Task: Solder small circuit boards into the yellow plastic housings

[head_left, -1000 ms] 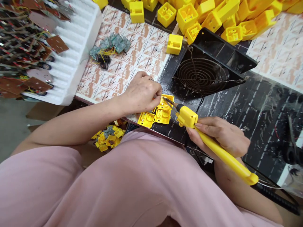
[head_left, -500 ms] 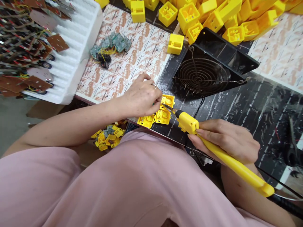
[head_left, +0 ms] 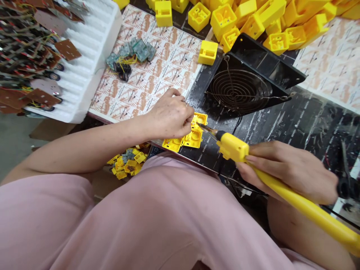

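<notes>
"How's the workbench (head_left: 272, 123) surfaced?"

"Glossy black with white lettering, plus brown-and-white patterned sheets (head_left: 168, 56) at left and far right."

"And lying on it?"

"A black fan (head_left: 239, 90), green circuit boards (head_left: 140, 50), open yellow cases (head_left: 192, 138) near the front edge, yellow plastic housings (head_left: 253, 27) heaped at the back, black-handled scissors (head_left: 347, 186) rightward."

1. Small, square yellow casings (head_left: 192, 138) lie open side up, clustered by the left hand (head_left: 172, 115) and partly hidden beneath it.
2. Yellow soldering iron (head_left: 234, 146), slanted in the right hand (head_left: 294, 170), tip at the casings.
</notes>
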`<state>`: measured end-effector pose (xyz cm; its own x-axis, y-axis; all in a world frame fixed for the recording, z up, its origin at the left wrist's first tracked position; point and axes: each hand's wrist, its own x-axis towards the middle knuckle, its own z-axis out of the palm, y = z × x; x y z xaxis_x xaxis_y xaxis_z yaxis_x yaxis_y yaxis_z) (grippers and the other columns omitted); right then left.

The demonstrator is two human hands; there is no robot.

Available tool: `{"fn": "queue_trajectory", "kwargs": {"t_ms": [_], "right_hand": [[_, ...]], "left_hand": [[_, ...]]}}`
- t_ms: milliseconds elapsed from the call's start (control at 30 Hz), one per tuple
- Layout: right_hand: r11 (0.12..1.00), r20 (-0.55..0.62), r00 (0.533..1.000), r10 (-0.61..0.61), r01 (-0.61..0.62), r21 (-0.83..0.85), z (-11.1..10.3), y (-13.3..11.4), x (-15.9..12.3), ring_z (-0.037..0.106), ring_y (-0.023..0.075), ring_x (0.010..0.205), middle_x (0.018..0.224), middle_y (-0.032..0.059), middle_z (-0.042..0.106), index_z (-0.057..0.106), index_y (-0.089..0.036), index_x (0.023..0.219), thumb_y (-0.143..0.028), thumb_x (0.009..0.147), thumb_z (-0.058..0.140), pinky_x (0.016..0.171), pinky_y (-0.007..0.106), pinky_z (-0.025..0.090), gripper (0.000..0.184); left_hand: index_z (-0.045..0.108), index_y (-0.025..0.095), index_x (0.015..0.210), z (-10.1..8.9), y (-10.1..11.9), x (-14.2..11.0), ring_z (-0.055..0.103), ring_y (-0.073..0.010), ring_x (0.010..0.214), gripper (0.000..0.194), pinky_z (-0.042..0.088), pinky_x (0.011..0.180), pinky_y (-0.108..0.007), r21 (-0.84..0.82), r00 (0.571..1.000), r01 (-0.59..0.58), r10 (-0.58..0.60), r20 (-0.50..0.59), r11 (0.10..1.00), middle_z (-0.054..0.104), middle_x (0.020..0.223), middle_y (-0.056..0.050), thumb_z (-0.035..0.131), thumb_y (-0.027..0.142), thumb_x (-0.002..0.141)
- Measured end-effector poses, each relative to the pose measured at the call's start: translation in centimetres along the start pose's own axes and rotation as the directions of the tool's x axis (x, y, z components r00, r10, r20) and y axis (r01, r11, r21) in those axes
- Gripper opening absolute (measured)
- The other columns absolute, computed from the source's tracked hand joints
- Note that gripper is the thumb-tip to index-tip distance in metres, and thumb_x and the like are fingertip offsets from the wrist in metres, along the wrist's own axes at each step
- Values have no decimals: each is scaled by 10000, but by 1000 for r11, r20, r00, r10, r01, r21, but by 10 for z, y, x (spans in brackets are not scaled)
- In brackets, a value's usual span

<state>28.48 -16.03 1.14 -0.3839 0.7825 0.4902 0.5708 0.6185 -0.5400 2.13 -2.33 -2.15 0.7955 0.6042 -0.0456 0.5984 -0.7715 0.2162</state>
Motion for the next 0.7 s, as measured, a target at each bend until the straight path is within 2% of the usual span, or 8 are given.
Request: {"fn": "queue_trajectory", "kwargs": {"t_ms": [67, 133, 233, 400, 467, 567, 633, 700], "right_hand": [[999, -79, 996, 43, -43, 3, -1, 2, -7, 730, 143, 736, 790, 24, 726, 717, -240, 947, -268, 1003, 715, 647, 257, 625, 63], [999, -119, 992, 38, -37, 9, 1, 5, -12, 738, 148, 714, 774, 17, 724, 730, -257, 978, -263, 990, 730, 607, 246, 615, 13], [1000, -123, 992, 27, -26, 6, 4, 9, -13, 755, 172, 685, 803, 5, 764, 744, -283, 1139, -207, 942, 767, 587, 267, 636, 213], [988, -148, 989, -6, -17, -152, 7, 7, -6, 755, 179, 628, 883, 14, 814, 700, -292, 1349, -186, 881, 830, 526, 257, 629, 497], [991, -164, 986, 13, -35, -130, 10, 4, -6, 759, 189, 625, 888, 14, 819, 714, -287, 1324, -177, 859, 849, 522, 273, 639, 496], [997, -222, 972, 71, -75, -8, 17, 1, -8, 763, 209, 634, 824, -3, 797, 753, -286, 1172, -140, 821, 870, 493, 301, 638, 397], [994, -287, 952, 109, -103, 34, 21, 1, -12, 757, 213, 639, 788, -17, 778, 760, -290, 1094, -105, 794, 881, 477, 311, 624, 372], [989, -334, 931, 145, -136, 52, 25, 1, -19, 753, 203, 657, 831, -15, 790, 766, -290, 1134, -99, 790, 881, 495, 313, 625, 410]], "left_hand": [[743, 208, 746, 0, 0, 0, 658, -218, 749, 279, 470, 1050, -496, 13, 1000, -6, 5, 2, 1000, 666, 631, -26, 482, 280, 816], [734, 217, 731, 0, 0, 0, 650, -211, 743, 267, 465, 1039, -486, 15, 1000, -10, 10, -1, 1000, 666, 626, -20, 489, 283, 814], [723, 221, 714, 0, 0, 0, 642, -205, 735, 264, 457, 1028, -479, 12, 1000, -16, 16, -4, 1000, 675, 632, -19, 489, 287, 817], [736, 221, 744, 2, -1, 0, 646, -217, 754, 268, 464, 1031, -488, 3, 1000, -11, 12, -13, 1000, 672, 635, -23, 486, 290, 812], [742, 220, 755, 4, -1, 0, 649, -223, 767, 262, 468, 1036, -499, -13, 1000, -9, 9, -12, 1000, 673, 638, -23, 494, 290, 805], [752, 210, 787, 2, -2, -2, 667, -250, 824, 284, 477, 1034, -531, -13, 1000, -9, 9, -9, 1000, 703, 689, -44, 485, 294, 835], [760, 211, 812, 0, -3, -7, 680, -279, 934, 320, 466, 1064, -557, -7, 1000, -19, 19, -19, 1000, 754, 792, -62, 468, 312, 899], [771, 229, 843, -3, -6, -12, 672, -288, 1061, 349, 439, 1120, -561, -47, 999, -23, 20, -49, 999, 795, 927, -52, 465, 346, 964]]}}
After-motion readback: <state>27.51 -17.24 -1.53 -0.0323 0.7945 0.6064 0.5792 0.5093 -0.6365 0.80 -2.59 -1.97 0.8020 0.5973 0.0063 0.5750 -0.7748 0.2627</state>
